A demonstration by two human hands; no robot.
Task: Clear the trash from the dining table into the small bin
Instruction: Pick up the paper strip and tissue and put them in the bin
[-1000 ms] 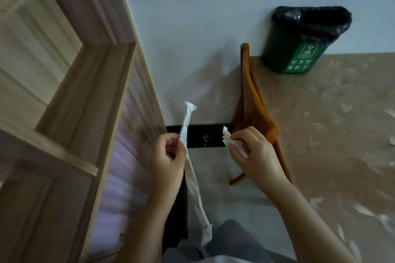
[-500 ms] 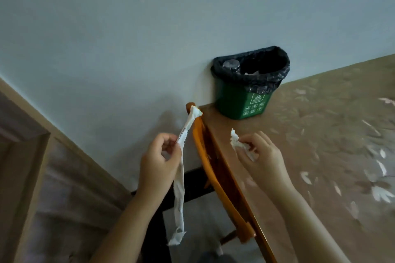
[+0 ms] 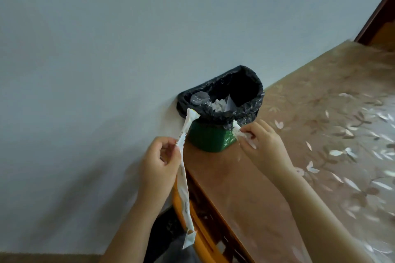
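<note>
A small green bin (image 3: 208,139) lined with a black bag (image 3: 248,111) stands on the table corner against the wall; crumpled white paper lies inside it. My left hand (image 3: 159,164) pinches a long twisted white wrapper (image 3: 184,186), whose top end reaches the bin's left rim while its tail hangs down past the table edge. My right hand (image 3: 261,147) grips a small crumpled white scrap (image 3: 237,129) just in front of the bin's near rim.
The table (image 3: 320,139) carries a tan cloth with a leaf pattern under clear plastic. An orange wooden chair back (image 3: 205,239) stands at the table's left edge. A pale wall fills the left and top; a dark door frame (image 3: 376,8) is at the far right.
The view has swung right and nearer the bin. Both hands have moved up to it, each still holding its piece of trash. The wooden shelf has left the view.
</note>
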